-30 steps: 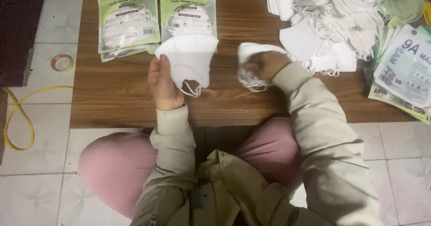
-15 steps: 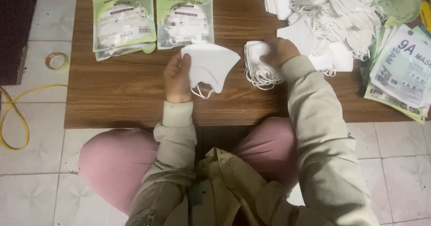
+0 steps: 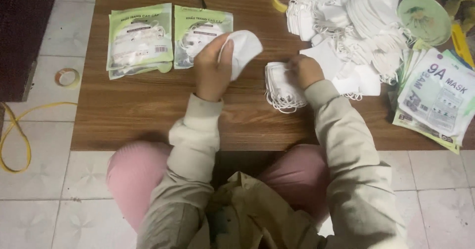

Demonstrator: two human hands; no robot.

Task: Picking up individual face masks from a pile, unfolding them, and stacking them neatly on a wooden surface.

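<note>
My left hand [image 3: 213, 68] is raised over the wooden table [image 3: 138, 110] and grips one folded white face mask [image 3: 245, 51] by its edge. My right hand [image 3: 304, 71] rests on a small stack of white masks [image 3: 279, 88] lying on the table, its fingers pinching the top of the stack. Just left of my left hand lie two piles of green-and-white sealed mask packets [image 3: 141, 38], the nearer one [image 3: 198, 31] partly hidden behind the hand.
A big heap of loose white masks [image 3: 356, 21] fills the table's back right. Empty printed packets [image 3: 438, 98] are stacked at the right edge, a round green fan [image 3: 423, 16] behind them. Tape rolls [image 3: 67, 76] and a yellow cord [image 3: 15, 135] lie on the tiled floor.
My left hand lifted its mask up and turned it toward the packets. My right hand and its mask stack stayed near the heap; the view shifted.
</note>
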